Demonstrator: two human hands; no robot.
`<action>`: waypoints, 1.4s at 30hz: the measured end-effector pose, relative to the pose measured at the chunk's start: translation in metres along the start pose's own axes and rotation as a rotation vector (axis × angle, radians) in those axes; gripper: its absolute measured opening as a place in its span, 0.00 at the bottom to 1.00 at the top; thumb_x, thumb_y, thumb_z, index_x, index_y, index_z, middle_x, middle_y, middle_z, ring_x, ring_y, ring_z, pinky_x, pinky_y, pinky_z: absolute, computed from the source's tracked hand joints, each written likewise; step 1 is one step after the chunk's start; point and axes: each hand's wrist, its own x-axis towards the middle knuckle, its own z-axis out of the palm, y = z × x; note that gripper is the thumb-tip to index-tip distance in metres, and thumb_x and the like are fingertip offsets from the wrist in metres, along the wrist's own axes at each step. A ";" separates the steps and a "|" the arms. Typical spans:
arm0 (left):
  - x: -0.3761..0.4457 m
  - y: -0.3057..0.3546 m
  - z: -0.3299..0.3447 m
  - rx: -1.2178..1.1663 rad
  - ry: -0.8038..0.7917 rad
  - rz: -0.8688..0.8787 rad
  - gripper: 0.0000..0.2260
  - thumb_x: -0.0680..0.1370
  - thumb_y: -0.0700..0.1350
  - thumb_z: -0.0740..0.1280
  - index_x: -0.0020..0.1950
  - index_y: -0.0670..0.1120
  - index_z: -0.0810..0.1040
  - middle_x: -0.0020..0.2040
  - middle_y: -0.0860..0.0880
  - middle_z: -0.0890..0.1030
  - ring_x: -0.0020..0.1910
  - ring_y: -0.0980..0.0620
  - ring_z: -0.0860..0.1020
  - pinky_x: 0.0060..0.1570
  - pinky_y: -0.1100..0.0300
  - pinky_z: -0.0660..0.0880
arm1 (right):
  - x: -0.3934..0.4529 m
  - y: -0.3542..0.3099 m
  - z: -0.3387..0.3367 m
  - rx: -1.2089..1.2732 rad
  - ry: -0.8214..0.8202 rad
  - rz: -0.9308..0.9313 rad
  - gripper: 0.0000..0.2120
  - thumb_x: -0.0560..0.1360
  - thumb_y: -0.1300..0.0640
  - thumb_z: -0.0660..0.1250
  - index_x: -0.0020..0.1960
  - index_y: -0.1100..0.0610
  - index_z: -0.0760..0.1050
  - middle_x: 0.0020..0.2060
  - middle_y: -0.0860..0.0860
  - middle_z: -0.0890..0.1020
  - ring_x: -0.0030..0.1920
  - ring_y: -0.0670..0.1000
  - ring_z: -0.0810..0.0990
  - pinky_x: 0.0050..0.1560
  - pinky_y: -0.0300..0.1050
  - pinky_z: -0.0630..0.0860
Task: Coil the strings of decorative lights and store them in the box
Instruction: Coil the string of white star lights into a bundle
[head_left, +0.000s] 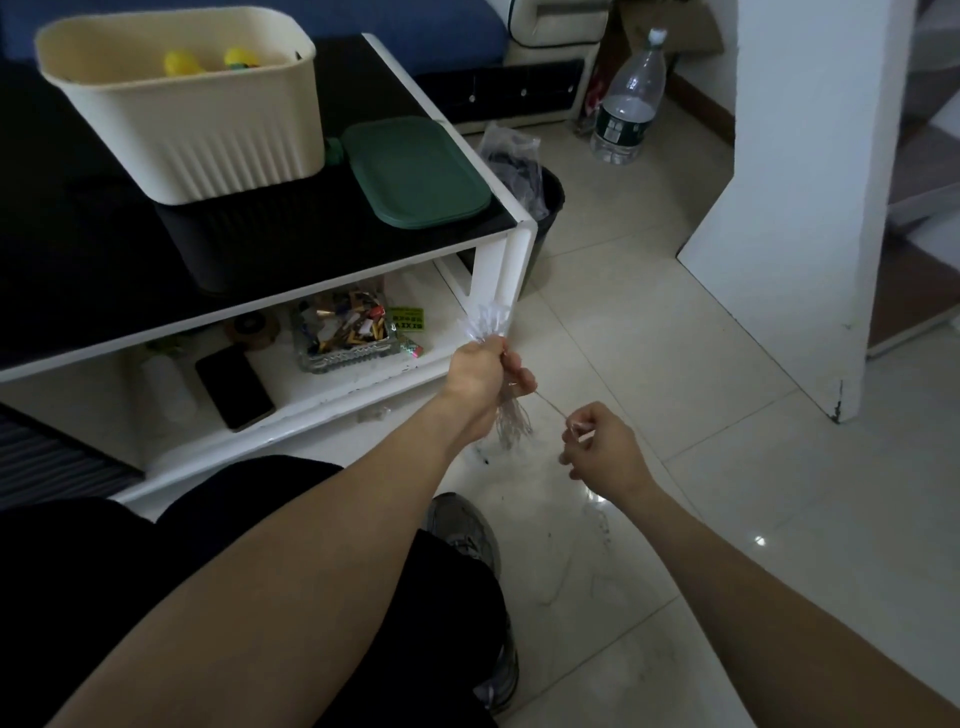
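Pale floor tiles lay beneath the left hand (480, 371), which clenched the coiled light string (511, 418), while the right hand (597, 447), at four o'clock, pinched its taut free strand, evidently for winding.

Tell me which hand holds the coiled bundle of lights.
The left hand, near the table corner, grips the coiled bundle of lights. The right hand only pinches the single loose strand running between them.
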 end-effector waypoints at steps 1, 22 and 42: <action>0.001 0.000 0.000 0.000 0.010 0.004 0.09 0.85 0.41 0.54 0.47 0.42 0.70 0.28 0.48 0.69 0.25 0.50 0.69 0.40 0.48 0.79 | 0.001 0.008 0.003 -0.004 0.009 0.020 0.10 0.74 0.66 0.68 0.52 0.56 0.72 0.39 0.53 0.81 0.39 0.58 0.85 0.42 0.59 0.83; 0.015 -0.009 -0.009 0.159 0.053 0.005 0.12 0.84 0.41 0.53 0.42 0.45 0.67 0.30 0.48 0.65 0.24 0.52 0.64 0.29 0.57 0.71 | 0.028 0.031 -0.063 0.538 0.192 0.513 0.13 0.81 0.58 0.66 0.62 0.64 0.77 0.33 0.57 0.75 0.28 0.51 0.75 0.30 0.42 0.78; 0.010 -0.007 -0.006 0.183 0.042 0.091 0.07 0.85 0.42 0.54 0.53 0.41 0.69 0.32 0.45 0.71 0.24 0.48 0.75 0.28 0.53 0.76 | 0.032 -0.107 -0.091 -0.179 -0.161 0.120 0.41 0.77 0.27 0.45 0.39 0.59 0.81 0.44 0.51 0.83 0.45 0.50 0.77 0.55 0.50 0.69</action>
